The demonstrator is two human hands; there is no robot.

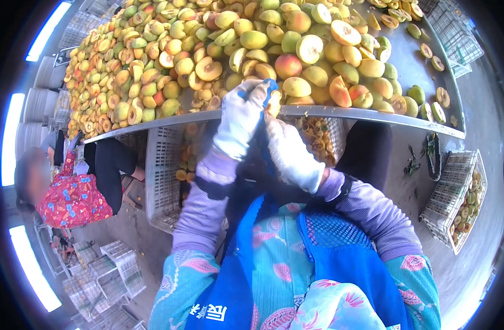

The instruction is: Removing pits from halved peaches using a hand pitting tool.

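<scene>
My left hand [241, 117], in a white knitted glove with blue-coated fingertips, is closed around a piece of yellow stone fruit [274, 104] at the table's near edge. Close below it, my right hand [295, 150], gloved in white too, has its curled fingers against the lower end of that piece. Whether a small tool sits inside the right hand is hidden. Just beyond both hands lies a large heap of halved, peach-like stone fruit [252, 40], yellow and green with some red blush. Several halves show brown pit centres.
A raised metal rim [371, 114] edges the table. Under it stand a white plastic crate [163, 177] and another with fruit scraps [318, 134]. A crate of fruit [454, 198] is on the floor at right. A co-worker [77, 198] sits at left, near stacked crates [105, 272].
</scene>
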